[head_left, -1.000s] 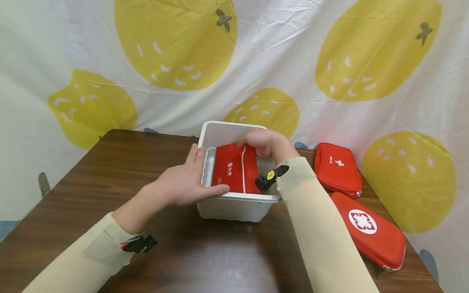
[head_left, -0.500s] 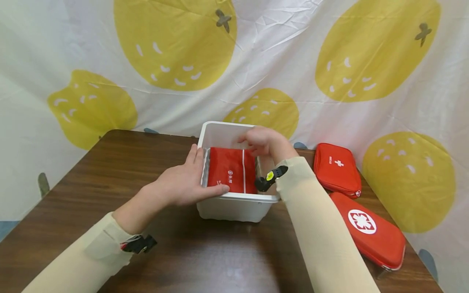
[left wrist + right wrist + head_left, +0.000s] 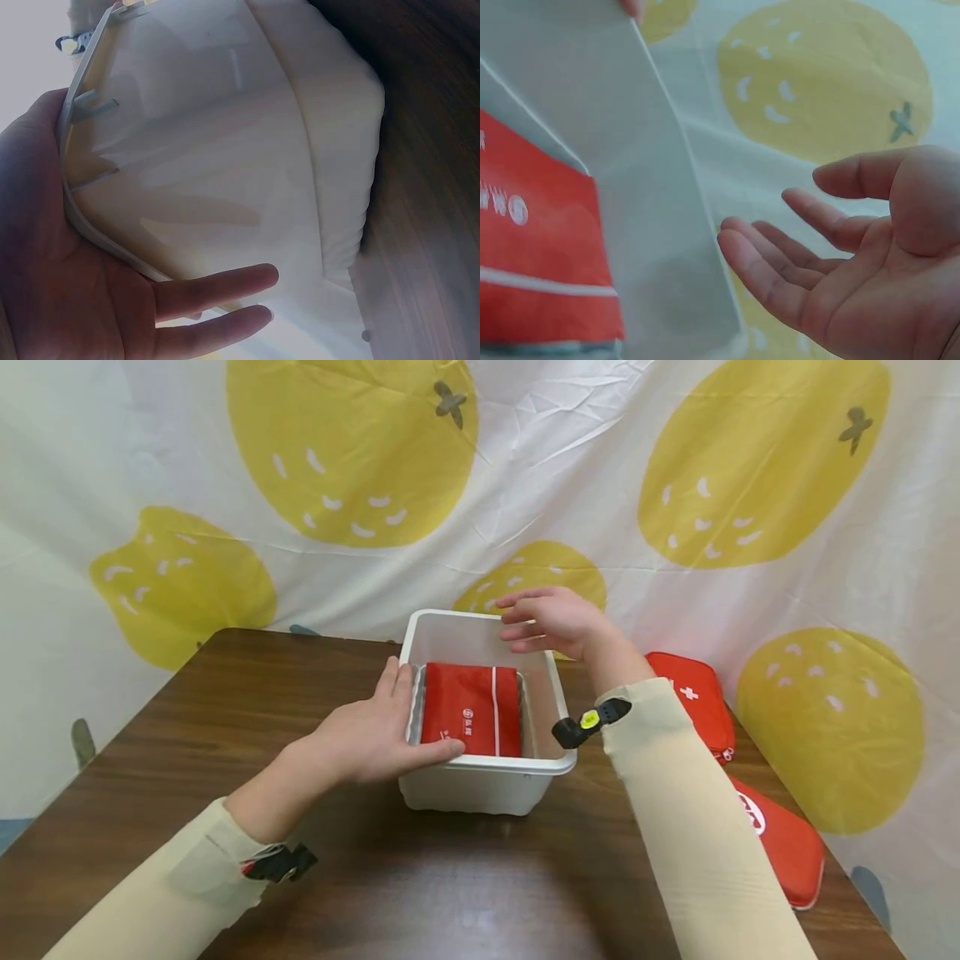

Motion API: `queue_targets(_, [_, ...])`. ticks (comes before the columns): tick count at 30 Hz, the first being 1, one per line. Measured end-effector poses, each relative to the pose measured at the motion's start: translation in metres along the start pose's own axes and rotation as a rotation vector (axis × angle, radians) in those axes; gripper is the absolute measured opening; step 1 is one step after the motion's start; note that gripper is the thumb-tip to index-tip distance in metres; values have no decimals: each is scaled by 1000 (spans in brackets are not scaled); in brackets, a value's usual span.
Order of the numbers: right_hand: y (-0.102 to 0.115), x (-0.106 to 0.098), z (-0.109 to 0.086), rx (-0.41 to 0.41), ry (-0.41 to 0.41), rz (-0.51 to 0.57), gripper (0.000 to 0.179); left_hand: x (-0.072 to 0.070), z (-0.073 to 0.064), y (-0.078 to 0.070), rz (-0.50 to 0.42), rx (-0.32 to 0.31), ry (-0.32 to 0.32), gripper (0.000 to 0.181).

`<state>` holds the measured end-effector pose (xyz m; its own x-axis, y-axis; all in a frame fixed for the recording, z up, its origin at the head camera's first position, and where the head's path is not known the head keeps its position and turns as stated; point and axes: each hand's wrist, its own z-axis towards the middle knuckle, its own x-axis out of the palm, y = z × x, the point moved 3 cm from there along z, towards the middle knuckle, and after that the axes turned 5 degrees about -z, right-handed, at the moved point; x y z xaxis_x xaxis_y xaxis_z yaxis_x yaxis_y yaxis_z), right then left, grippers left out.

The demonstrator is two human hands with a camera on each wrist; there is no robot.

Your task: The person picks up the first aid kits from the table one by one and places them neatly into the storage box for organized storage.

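A white plastic bin point(image 3: 476, 791) stands on the table. Inside it a flat red pouch point(image 3: 457, 697) with a white stripe and printed logo lies on a clear plastic container, whose edges show around it. My left hand point(image 3: 360, 739) rests at the bin's near left corner, thumb along the front rim, fingers straight along the left side. In the left wrist view, two fingers extend past the bin's outer wall point(image 3: 210, 150). My right hand point(image 3: 558, 622) hovers over the bin's far right rim, fingers loosely spread, holding nothing, as the right wrist view also shows.
To the right, a soft red first-aid pouch point(image 3: 705, 706) with a white cross and a red hard case point(image 3: 791, 852) lie on the dark wooden table point(image 3: 180, 760), partly hidden by my right arm. A lemon-print cloth point(image 3: 352, 585) hangs behind.
My right hand has let go of the red pouch and risen up and right, out of the bin. The pouch now lies flatter inside. My left hand stays at the bin's corner.
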<state>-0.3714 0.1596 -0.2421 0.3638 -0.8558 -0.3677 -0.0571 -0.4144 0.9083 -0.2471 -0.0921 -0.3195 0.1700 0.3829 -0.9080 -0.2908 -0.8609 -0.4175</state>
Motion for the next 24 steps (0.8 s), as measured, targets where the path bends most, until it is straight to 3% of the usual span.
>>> queue_targets(6, [-10, -31, -28, -75, 9, -37, 50, 0, -1, 3, -21, 3, 6, 130])
queue_targets(14, [-48, -68, -64, -115, -56, -156, 50, -3, -3, 7, -9, -6, 5, 130])
queue_targets(21, [-83, -86, -82, -120, -81, -254, 47, -4, -2, 8, -12, 2, -4, 129])
queue_targets(24, [-93, -90, -92, -114, -103, -363, 47, -4, -2, 8, -16, 8, -4, 129])
